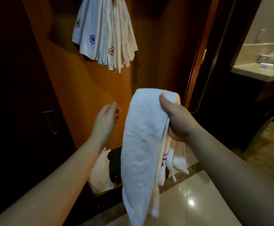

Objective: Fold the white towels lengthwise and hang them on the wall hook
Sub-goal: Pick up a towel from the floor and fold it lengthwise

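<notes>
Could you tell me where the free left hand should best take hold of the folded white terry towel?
Probably the folded white terry towel at its upper left edge, just under the top fold, reached from the left. The right hand pinches the right edge there, the towel hangs straight down, and the open left hand is level with that bare edge.

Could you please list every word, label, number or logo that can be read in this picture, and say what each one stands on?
No words or numbers can be read.
Hanging towels: embroidered blue and red flower-like emblems, no letters that can be made out.
Folded towel gripped in the right hand: a red mark on an inner layer, mostly hidden, unreadable.
Items on the bathroom counter: too blurred to read.
</notes>
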Motion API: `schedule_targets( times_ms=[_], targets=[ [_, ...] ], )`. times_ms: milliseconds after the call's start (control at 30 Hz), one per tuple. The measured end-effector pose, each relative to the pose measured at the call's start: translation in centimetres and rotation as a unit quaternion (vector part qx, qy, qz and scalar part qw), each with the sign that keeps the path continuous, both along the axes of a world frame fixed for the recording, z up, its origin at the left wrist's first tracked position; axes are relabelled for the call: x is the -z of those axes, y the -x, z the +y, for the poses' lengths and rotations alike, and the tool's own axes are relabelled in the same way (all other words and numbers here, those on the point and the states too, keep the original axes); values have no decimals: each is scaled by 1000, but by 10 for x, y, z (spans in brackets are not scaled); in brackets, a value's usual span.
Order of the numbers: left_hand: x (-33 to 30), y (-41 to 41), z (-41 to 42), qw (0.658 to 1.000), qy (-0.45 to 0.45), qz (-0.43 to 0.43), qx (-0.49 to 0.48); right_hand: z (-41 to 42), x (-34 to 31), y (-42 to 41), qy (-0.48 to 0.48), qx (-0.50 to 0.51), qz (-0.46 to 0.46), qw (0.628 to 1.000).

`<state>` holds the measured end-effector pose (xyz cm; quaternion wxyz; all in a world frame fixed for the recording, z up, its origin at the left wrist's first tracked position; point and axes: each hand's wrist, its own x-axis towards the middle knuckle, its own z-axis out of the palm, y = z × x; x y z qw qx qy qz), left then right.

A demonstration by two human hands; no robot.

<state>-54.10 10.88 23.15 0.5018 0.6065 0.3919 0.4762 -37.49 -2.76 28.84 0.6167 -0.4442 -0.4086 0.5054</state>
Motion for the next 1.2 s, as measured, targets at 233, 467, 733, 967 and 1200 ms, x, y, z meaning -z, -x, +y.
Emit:
schedule_targets(
  times_ms=[233,467,733,967,1200],
  targets=[
    [11,5,-92,964,-232,121,39,22,-26,24,1,64,-107,992],
    [-7,-19,-75,951,-241,176,-83,47,-45,48,-3,115,-225,968],
    [-12,-30,-56,944,-260,164,-123,58,-38,41,14,200,-350,915],
    [29,-1,-8,908,-252,302,-143,51,-37,6,-7,319,-378,869],
    [86,39,18,897,-155,379,-169,47,-39,-26,13,352,-270,896]
  ],
)
